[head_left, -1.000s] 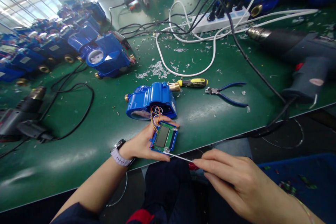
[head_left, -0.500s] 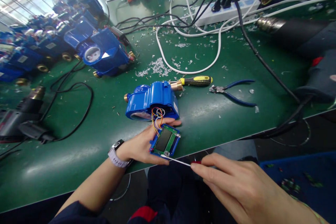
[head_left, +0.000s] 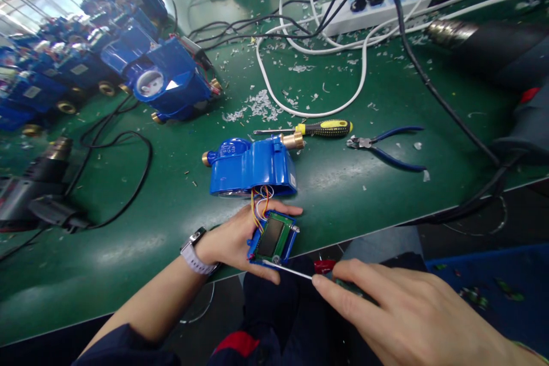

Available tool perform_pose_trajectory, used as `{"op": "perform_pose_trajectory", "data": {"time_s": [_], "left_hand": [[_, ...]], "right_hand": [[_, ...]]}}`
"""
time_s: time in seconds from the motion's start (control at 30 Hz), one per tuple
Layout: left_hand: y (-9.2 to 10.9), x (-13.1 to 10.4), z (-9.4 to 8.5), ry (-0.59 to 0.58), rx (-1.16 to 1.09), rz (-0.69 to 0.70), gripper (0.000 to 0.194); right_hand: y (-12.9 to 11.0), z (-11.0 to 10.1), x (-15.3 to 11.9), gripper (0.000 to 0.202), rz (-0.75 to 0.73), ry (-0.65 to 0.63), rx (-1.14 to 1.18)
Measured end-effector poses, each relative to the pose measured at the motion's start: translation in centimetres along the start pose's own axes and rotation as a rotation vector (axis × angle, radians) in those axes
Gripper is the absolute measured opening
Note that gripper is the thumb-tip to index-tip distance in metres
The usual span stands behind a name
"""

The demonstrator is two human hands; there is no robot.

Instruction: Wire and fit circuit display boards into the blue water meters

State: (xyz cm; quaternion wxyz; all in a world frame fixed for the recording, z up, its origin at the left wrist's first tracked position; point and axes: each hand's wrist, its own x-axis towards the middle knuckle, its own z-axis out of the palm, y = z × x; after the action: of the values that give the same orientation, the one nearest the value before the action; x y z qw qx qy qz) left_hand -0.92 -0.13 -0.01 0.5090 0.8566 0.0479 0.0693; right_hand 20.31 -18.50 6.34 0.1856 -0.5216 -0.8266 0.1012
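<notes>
My left hand (head_left: 234, 240), with a watch on the wrist, grips a display circuit board (head_left: 273, 235) in a blue frame at the bench's front edge. Its thumb and fingers lie around the frame. Yellow, red and white wires (head_left: 258, 206) run from the board into a blue water meter (head_left: 253, 166) with brass ends, lying just behind it. My right hand (head_left: 386, 303) is closed on a thin screwdriver (head_left: 294, 270), whose pale shaft reaches the board's lower corner. Most of its handle is hidden in the palm. I cannot tell whether the tip sits in a screw.
A yellow-black screwdriver (head_left: 326, 128) and blue-handled cutters (head_left: 386, 146) lie behind the water meter. Heat guns stand at left (head_left: 47, 194) and right (head_left: 484, 46). Cables, a power strip (head_left: 377, 11) and white scraps cover the back. More meters (head_left: 171, 77) crowd the left. A blue bin (head_left: 493, 286) is lower right.
The board and my left hand have shifted slightly down and right in view. The screwdriver shaft stays at the board's lower corner. The meter appears turned a little, its end further right.
</notes>
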Motion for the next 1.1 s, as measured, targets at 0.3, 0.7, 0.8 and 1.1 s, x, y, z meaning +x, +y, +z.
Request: {"op": "perform_pose_trajectory", "data": {"time_s": [0.3, 0.7, 0.8, 1.1], "left_hand": [[0.0, -0.1, 0.1, 0.024, 0.002, -0.010, 0.090], [0.4, -0.3, 0.6, 0.086, 0.020, -0.045, 0.080], [0.4, -0.3, 0.6, 0.082, 0.018, -0.049, 0.078], [0.3, -0.4, 0.9, 0.098, -0.013, -0.106, 0.076]], "right_hand": [[-1.1, -0.5, 0.2, 0.041, -0.113, -0.029, -0.278], [-0.6, -0.3, 0.8, 0.048, -0.083, -0.007, -0.156], [-0.5, -0.4, 0.5, 0.044, -0.205, -0.050, -0.230], [-0.8, 3.2, -1.3, 0.046, -0.017, 0.130, -0.003]]}}
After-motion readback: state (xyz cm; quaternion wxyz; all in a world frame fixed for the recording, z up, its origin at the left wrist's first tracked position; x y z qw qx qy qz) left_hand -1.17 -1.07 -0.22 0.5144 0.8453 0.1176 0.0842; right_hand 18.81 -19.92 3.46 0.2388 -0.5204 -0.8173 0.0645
